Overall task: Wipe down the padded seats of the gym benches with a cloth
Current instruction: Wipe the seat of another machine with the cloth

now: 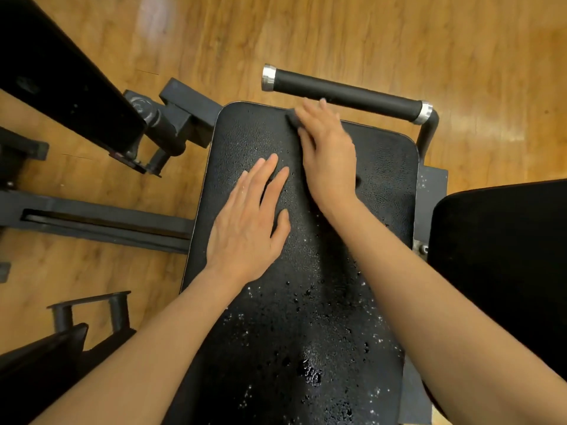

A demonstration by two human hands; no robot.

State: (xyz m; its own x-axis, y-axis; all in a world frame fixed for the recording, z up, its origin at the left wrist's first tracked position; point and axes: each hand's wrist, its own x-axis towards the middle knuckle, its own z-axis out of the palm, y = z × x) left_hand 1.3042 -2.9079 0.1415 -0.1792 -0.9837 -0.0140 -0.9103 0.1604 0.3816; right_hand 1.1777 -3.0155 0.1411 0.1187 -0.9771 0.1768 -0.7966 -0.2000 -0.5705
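Right hand (328, 148) is pressing flat, fingers straight, on what looks like a dark cloth (292, 118) at the seat pad's (383, 167) far edge. Left hand (248, 222) is bracing, fingers spread. Near half is showing droplets, likely unwiped.

A padded seat (306, 271) runs down the middle of the view, with both hands on its far half: the left hand (248, 228) lies flat on the seat's left side, the right hand (328, 154) ahead of it and to its right, pressing a cloth (293, 119) at the seat's far edge. A handle bar (343, 92) crosses just beyond that edge. Frame beams (101, 222) stand on the floor (399, 41) to the left; a second pad (503, 271) sits to the right. Droplets (310, 369) lie on the seat's near half.
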